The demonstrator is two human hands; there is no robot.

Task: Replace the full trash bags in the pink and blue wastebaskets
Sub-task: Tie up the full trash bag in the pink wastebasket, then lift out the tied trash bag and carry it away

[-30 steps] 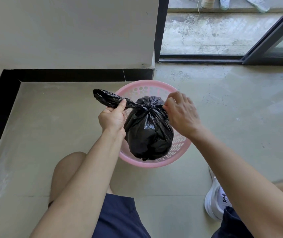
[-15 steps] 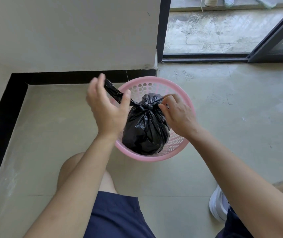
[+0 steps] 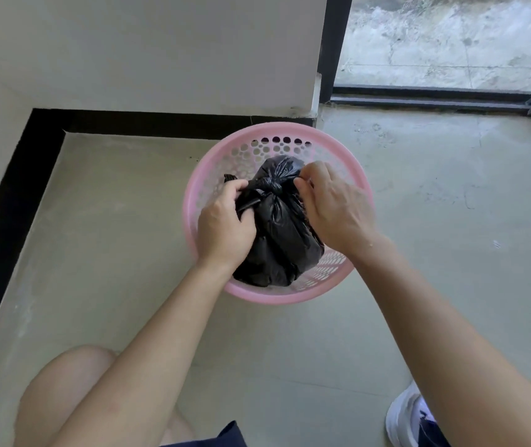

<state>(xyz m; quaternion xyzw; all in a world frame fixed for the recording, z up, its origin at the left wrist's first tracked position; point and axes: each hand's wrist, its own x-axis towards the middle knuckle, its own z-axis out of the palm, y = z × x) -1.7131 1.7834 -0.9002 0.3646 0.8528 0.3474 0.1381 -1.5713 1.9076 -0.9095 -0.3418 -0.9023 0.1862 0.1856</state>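
Head cam: black trash bag (image 3: 278, 243), knotted on top, in pink wastebasket (image 3: 267, 298) by the wall corner. L hand (image 3: 225, 227) at bag's 9 o'clock grips a twisted tail; R hand (image 3: 335, 208) at 3 o'clock pinches plastic beside the knot (image 3: 269, 185).

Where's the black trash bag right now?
Head view, centre: the black trash bag sits within the rim of the pink wastebasket, knotted on top, the left hand gripping its left side and the right hand pinching it beside the knot.
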